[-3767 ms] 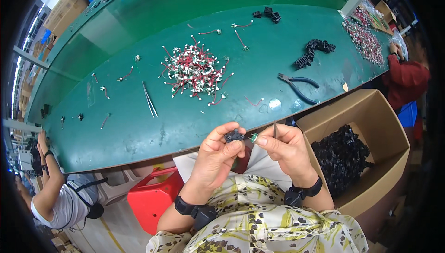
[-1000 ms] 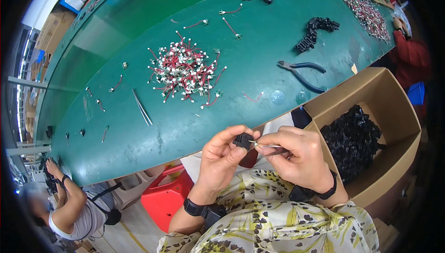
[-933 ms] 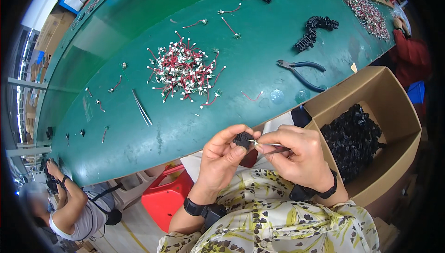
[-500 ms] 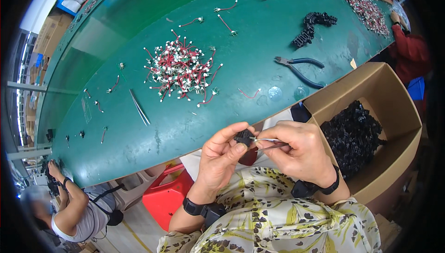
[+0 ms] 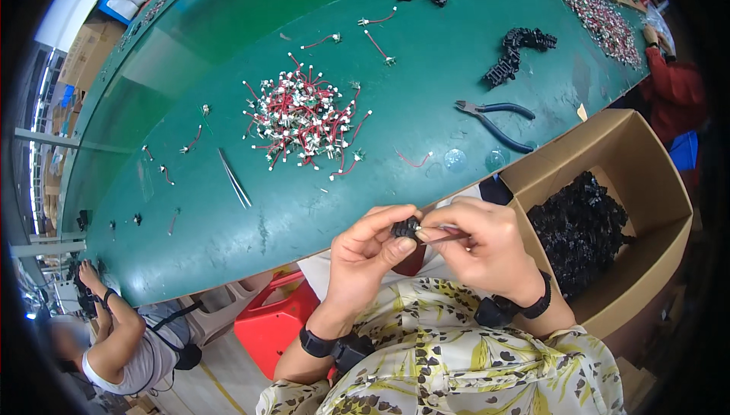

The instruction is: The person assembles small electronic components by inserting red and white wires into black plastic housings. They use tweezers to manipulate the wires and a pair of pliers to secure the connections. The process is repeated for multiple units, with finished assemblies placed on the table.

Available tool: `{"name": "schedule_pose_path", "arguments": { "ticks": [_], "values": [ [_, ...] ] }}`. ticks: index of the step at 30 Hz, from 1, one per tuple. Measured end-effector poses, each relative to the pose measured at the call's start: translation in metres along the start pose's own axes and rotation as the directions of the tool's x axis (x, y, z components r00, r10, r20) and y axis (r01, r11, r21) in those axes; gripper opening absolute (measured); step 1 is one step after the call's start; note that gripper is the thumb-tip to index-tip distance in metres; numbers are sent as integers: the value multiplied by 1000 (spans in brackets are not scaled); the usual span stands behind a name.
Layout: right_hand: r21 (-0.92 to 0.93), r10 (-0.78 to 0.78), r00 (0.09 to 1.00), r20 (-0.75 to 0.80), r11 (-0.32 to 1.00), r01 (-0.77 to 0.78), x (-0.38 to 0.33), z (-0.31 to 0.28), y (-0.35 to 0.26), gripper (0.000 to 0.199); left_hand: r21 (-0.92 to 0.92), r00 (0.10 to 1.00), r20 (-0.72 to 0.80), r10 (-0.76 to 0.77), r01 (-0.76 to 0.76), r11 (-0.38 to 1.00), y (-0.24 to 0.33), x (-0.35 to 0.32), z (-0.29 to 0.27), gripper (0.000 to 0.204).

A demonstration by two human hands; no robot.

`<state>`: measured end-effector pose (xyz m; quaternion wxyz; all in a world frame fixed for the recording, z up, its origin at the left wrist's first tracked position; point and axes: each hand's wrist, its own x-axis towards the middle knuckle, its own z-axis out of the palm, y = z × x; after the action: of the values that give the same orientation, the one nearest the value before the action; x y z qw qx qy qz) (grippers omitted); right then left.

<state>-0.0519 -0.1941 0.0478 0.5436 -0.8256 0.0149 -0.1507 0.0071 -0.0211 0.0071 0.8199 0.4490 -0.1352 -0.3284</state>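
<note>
My left hand (image 5: 359, 257) pinches a small black ridged plastic part (image 5: 405, 228) between thumb and fingers, just off the table's near edge. In my right hand (image 5: 490, 246) are tweezers (image 5: 447, 238), their tips at the right side of the black part. A tiny pale piece shows where the tips meet it; its kind is too small to tell. Beyond my hands, on the green table (image 5: 319, 210), lies a pile of red wires with white connectors (image 5: 300, 115). A second pair of tweezers (image 5: 234, 178) rests left of that pile.
An open cardboard box (image 5: 646, 221) with black plastic parts (image 5: 582, 225) stands at my right. Cutting pliers (image 5: 494, 120) and a row of black parts (image 5: 517, 54) lie on the table. Co-workers sit at far left (image 5: 122, 339) and far right (image 5: 673, 84). A red stool (image 5: 275, 316) stands below.
The black part has turned slightly in my left hand, and the tweezer tips have come closer against it. The whole view has shifted a little.
</note>
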Motion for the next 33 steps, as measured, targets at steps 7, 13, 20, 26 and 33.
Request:
{"name": "schedule_pose_path", "arguments": {
  "ticks": [7,13,20,26,33],
  "values": [
    [15,-15,995,100,1000,13,10,-16,-6,32,-217,993,-29,-113,104,971,4,0,1,47],
    [-7,-20,983,185,1000,22,9,-19,-15,37,-338,972,55,-228,233,912,10,-4,1,43],
    [-70,-28,977,212,997,44,7,-27,-21,42,-415,964,-62,-259,211,885,16,-9,6,34],
    [-191,-111,951,289,967,171,6,-28,-26,46,-356,908,28,-418,400,845,21,-12,13,32],
    [-62,-72,960,271,994,92,6,-23,-32,51,-339,949,65,-310,313,887,3,-18,3,35]
  ]
}}
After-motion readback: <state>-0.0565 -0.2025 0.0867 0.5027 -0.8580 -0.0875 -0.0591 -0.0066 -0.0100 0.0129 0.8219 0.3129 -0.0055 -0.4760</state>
